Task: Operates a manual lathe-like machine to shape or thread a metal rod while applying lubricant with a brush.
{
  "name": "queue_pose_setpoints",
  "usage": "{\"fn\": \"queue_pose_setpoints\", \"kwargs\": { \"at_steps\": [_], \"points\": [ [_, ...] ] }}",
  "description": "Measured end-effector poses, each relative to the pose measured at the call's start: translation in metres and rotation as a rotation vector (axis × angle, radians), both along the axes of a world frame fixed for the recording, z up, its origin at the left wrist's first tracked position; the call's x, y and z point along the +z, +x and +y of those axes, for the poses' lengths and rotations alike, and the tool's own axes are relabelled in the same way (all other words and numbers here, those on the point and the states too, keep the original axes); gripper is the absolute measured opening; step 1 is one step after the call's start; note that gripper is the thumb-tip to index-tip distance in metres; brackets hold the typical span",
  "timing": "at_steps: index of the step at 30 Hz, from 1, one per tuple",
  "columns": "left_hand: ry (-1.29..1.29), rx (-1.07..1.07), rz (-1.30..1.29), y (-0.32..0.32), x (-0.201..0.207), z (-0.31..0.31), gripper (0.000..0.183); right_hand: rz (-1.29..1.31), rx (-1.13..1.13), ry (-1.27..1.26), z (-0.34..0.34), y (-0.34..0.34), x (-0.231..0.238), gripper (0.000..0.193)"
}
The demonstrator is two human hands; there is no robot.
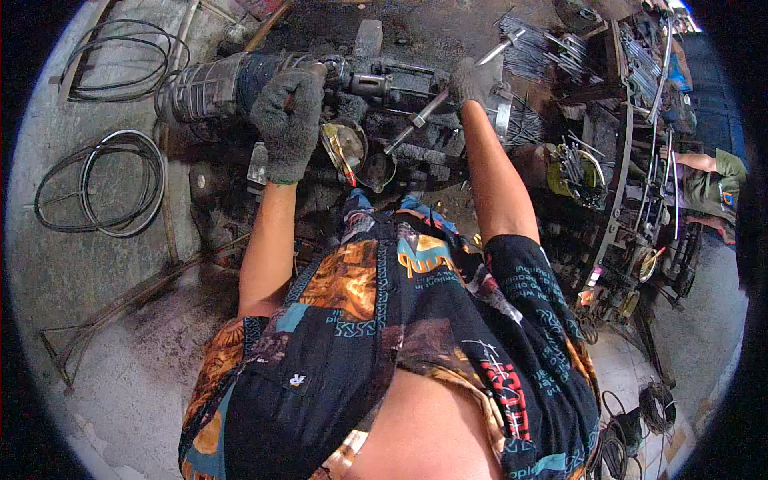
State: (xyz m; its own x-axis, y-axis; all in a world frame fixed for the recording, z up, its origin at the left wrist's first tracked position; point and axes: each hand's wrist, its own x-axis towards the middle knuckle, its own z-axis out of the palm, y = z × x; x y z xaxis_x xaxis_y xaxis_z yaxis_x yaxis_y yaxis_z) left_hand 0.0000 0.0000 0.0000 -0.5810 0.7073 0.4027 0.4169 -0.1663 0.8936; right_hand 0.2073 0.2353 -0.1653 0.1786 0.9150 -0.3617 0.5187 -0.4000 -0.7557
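A dark, greasy machine with a ribbed motor [210, 90] and a metal spindle [372, 84] lies across the bench before me. My left hand [290, 120], in a grey knit glove, is closed at the machine beside the motor; what its fingers hold is hidden. My right hand [474, 82], gloved alike, is wrapped round a long metal lever bar [422, 114], which slants from near the middle up to the far right. Between my hands stand a dark cup [376, 170] and a round container with a red-tipped, yellowish brush-like stick [342, 154].
Thin metal rods [528, 54] lie in piles at the far right, and more fill a yellow-rimmed container [578, 172]. Coiled cables [100, 184] hang on the left board. A metal rack [620, 192] runs down the right; beyond it is another person in a green shirt [728, 188].
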Motion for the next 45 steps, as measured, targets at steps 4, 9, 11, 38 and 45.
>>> {"fn": "queue_pose_setpoints", "kwargs": {
  "at_steps": [4,9,11,38,45],
  "points": [
    [0.03,-0.009,0.016,0.002,0.0,0.001,0.007,0.025,-0.016,0.155,-0.019,0.001,0.045,0.051],
    [0.047,-0.028,0.018,0.001,-0.007,0.004,0.007,0.007,-0.004,0.204,-0.016,0.009,0.048,0.048],
    [-0.003,-0.012,0.027,-0.005,-0.015,0.0,0.007,0.025,0.003,0.13,-0.019,0.006,0.055,0.048],
    [0.017,0.01,0.009,0.01,0.001,-0.002,0.01,0.014,0.008,0.206,-0.018,0.017,0.04,0.045],
    [0.062,-0.04,-0.11,0.004,-0.012,-0.004,0.008,0.061,-0.009,0.233,-0.021,0.015,0.042,0.042]
  ]
}}
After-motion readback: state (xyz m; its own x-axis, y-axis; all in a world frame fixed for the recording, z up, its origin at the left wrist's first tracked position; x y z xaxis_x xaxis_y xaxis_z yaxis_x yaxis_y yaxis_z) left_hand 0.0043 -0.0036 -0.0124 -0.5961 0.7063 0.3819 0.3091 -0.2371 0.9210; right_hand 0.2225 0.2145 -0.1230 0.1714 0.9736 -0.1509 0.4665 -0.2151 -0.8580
